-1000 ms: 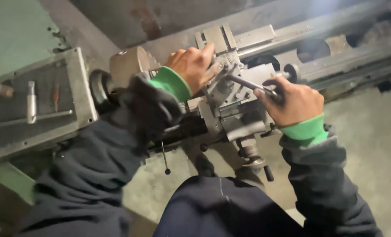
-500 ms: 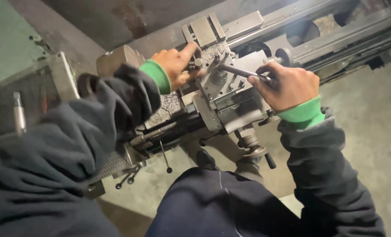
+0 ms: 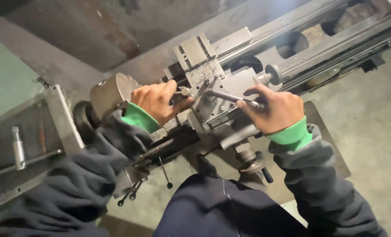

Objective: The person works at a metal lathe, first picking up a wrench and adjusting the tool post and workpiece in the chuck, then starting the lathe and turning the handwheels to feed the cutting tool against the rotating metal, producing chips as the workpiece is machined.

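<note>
Head camera looked down on a grey metal lathe [image 3: 230, 87] with its block-shaped steel tool post [image 3: 204, 83] on the carriage. The right hand [image 3: 276, 109] was clenched around the dark steel lever handle [image 3: 230, 96] that ran from the post toward the palm, fingers [image 3: 252, 93] wrapped over its end. The left hand [image 3: 158, 101] was closed on a small pale metal piece [image 3: 184, 91] beside the post, just in front of the round grey chuck [image 3: 110, 92]; what exactly it pinched could not be told. As a judgement, the work on the post was in mid-course: the lever was gripped, both hands were on the parts, and no cutting showed, the chuck bare of any visible workpiece.

Against the picture half a second before, the view had swung so that more of the grey control box [image 3: 24, 145] at the left showed, and the left arm covered less of the frame; both hands kept their holds on the same parts.
</note>
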